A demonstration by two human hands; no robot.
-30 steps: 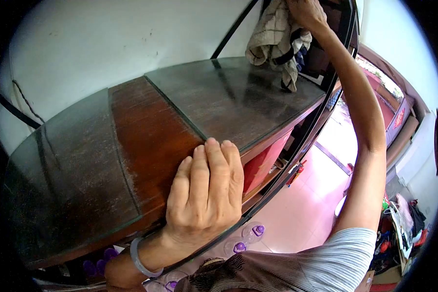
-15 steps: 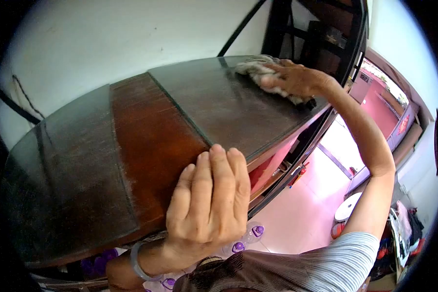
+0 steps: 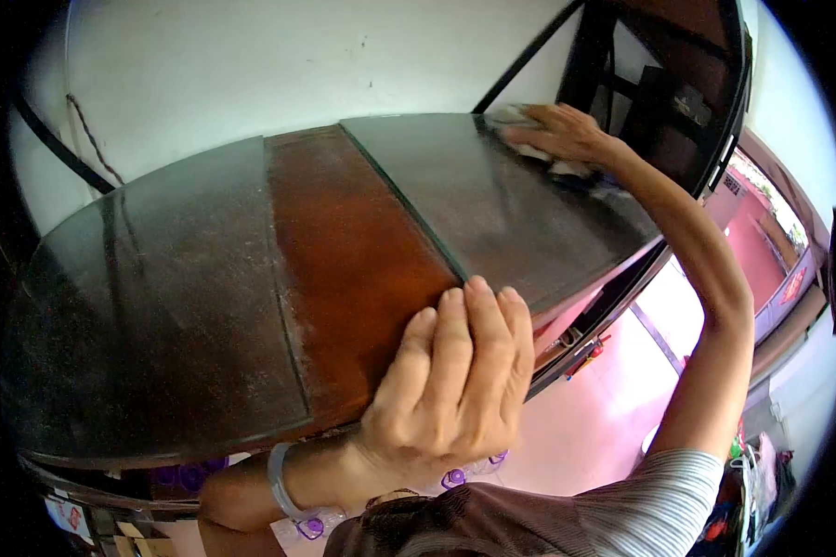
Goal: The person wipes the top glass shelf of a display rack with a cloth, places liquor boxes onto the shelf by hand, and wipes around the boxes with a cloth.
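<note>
My right hand (image 3: 567,137) is pressed on a crumpled, light-coloured cloth (image 3: 574,170), slightly blurred, at the far right of a dark wooden tabletop (image 3: 362,241). The cloth lies on the right glass panel (image 3: 520,213), under my palm and fingers. My left hand (image 3: 455,381) holds the near edge of the tabletop, its fingers bent over the edge with their tips at the corner of that glass panel. Its thumb is hidden. Dust specks show on the left glass panel (image 3: 158,306), and bare reddish wood lies between the two panels.
A white wall (image 3: 251,65) runs behind the tabletop. Dark metal framing (image 3: 585,56) stands at the far right. Clear bottles with purple caps (image 3: 453,478) are on the floor below. A doorway with pink surroundings (image 3: 752,213) is at right, and a cardboard box (image 3: 144,541) at lower left.
My right hand has swept the cloth a little across the glass toward the far side. The view has shifted left, and my left hand stays on the table edge.
</note>
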